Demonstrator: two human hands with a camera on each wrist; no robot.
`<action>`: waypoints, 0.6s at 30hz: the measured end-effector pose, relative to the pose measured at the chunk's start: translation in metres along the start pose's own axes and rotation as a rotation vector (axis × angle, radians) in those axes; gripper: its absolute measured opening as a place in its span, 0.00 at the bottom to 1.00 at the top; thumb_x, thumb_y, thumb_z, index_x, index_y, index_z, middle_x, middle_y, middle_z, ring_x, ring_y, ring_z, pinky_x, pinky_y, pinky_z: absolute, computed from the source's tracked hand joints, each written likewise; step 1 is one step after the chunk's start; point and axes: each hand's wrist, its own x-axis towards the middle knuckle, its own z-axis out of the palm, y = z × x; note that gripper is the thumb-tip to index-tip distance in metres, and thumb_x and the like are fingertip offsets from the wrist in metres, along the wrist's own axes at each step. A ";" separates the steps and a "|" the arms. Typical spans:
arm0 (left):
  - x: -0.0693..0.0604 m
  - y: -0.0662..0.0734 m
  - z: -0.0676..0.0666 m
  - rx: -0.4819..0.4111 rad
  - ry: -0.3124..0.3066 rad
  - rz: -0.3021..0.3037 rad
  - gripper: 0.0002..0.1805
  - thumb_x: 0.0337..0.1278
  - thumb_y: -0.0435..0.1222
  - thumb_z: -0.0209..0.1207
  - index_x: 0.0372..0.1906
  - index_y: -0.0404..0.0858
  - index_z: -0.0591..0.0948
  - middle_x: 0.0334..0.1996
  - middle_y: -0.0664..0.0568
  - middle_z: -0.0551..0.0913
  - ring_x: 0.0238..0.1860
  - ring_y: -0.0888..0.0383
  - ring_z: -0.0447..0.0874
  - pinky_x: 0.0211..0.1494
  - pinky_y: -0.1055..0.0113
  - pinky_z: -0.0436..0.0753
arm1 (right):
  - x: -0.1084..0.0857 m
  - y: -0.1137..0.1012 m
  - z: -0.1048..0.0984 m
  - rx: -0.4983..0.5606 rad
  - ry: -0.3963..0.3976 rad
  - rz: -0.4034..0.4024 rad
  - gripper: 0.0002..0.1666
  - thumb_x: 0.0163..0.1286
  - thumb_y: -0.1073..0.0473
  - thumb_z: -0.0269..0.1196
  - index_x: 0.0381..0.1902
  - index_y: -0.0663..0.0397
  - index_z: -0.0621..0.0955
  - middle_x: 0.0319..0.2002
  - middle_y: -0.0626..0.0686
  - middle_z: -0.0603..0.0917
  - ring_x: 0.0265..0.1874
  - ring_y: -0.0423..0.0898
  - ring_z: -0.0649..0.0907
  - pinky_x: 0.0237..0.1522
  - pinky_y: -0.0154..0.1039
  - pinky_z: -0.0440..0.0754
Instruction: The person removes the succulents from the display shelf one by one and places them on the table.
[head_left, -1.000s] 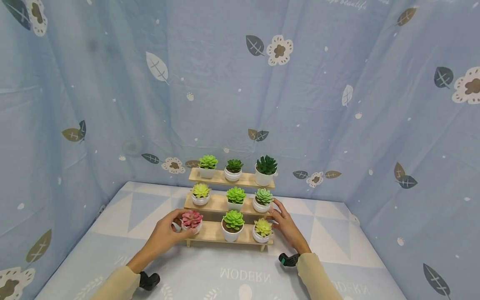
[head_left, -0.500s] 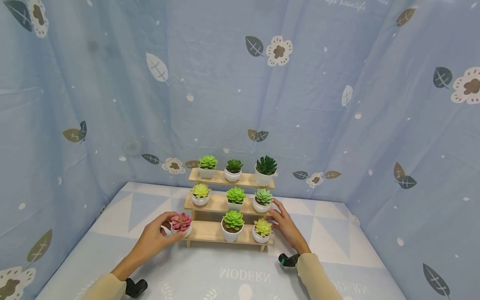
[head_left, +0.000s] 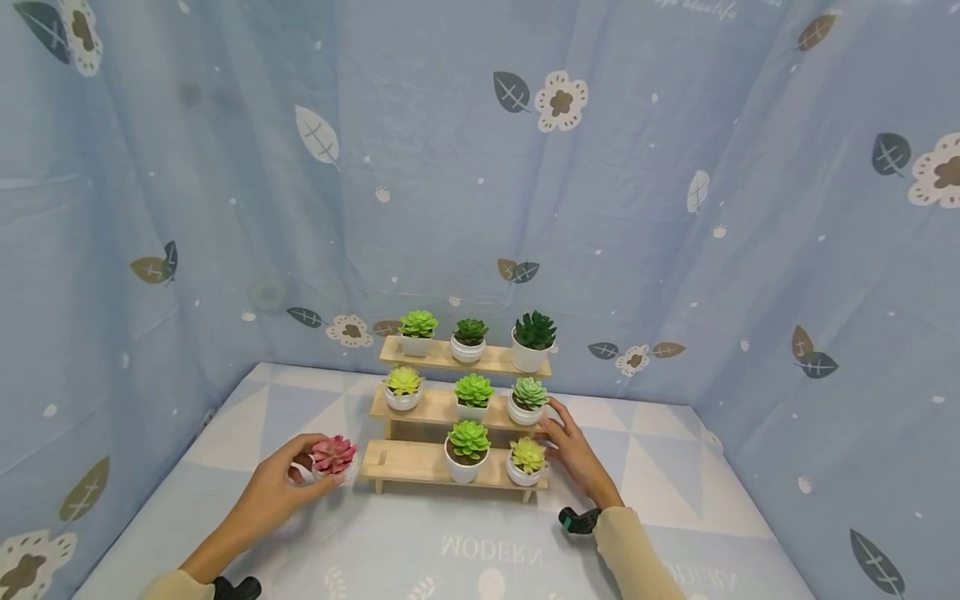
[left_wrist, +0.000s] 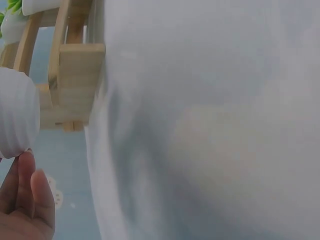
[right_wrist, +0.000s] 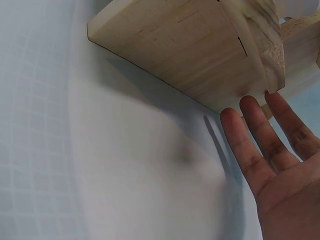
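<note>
A person's left hand (head_left: 281, 487) holds the red plant (head_left: 333, 455) in the air, its grip clamped on the white pot (left_wrist: 17, 112) between thumb and fingers. The plant is just left of a three-step wooden stand (head_left: 438, 410), between it and the tabletop's left edge, above the tabletop (head_left: 405, 542) and clear of it.

The right hand (head_left: 577, 454) is at the stand's right end, fingers nearly straight and spread apart, a fingertip touching the wood; its grip is not closed on anything.

The stand is upright near the tabletop's back edge. Its top shelf (head_left: 497, 360) carries, left to right, a light green plant (head_left: 417, 323), a small dark plant (head_left: 470, 332) and a large dark plant (head_left: 535, 331). The middle shelf bears a yellow-green plant (head_left: 404, 381), a green plant (head_left: 474, 390) and a pale green plant (head_left: 529, 393). On the bottom shelf (head_left: 408, 461), a bright green plant (head_left: 468, 440) sits near the middle and a lime plant (head_left: 528, 455) at the right end. A blue curtain (head_left: 427, 192) printed with flowers and leaves hangs behind.
</note>
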 end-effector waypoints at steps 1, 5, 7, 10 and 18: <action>-0.001 -0.001 -0.001 0.008 0.004 0.001 0.37 0.55 0.55 0.74 0.65 0.44 0.76 0.46 0.53 0.80 0.41 0.57 0.75 0.40 0.66 0.78 | 0.000 0.000 0.000 0.001 0.000 -0.001 0.42 0.75 0.35 0.60 0.81 0.29 0.58 0.71 0.60 0.71 0.60 0.55 0.80 0.55 0.50 0.80; -0.006 -0.006 -0.007 0.035 0.014 -0.017 0.37 0.54 0.57 0.74 0.65 0.45 0.76 0.47 0.53 0.81 0.42 0.57 0.75 0.40 0.67 0.79 | 0.000 0.000 0.000 -0.002 -0.002 -0.004 0.42 0.76 0.35 0.60 0.81 0.30 0.57 0.72 0.60 0.71 0.60 0.55 0.79 0.56 0.51 0.79; -0.008 -0.008 -0.010 0.041 0.013 -0.034 0.37 0.54 0.57 0.74 0.65 0.45 0.76 0.47 0.53 0.81 0.42 0.56 0.75 0.41 0.66 0.79 | -0.001 -0.001 0.000 -0.002 0.002 -0.004 0.42 0.75 0.35 0.60 0.81 0.29 0.57 0.72 0.60 0.71 0.60 0.55 0.79 0.56 0.52 0.79; -0.011 -0.011 -0.014 0.051 0.003 -0.058 0.38 0.54 0.58 0.73 0.66 0.46 0.76 0.49 0.51 0.81 0.43 0.55 0.76 0.41 0.65 0.79 | -0.002 -0.001 0.000 0.000 0.008 -0.008 0.41 0.76 0.36 0.59 0.81 0.30 0.58 0.71 0.60 0.72 0.60 0.55 0.79 0.57 0.52 0.79; -0.022 -0.019 -0.024 0.074 0.016 -0.038 0.37 0.54 0.57 0.73 0.65 0.44 0.76 0.50 0.51 0.82 0.42 0.58 0.78 0.42 0.66 0.80 | -0.002 0.000 0.001 0.010 0.006 -0.014 0.39 0.78 0.37 0.57 0.80 0.30 0.58 0.71 0.60 0.72 0.60 0.55 0.79 0.57 0.51 0.79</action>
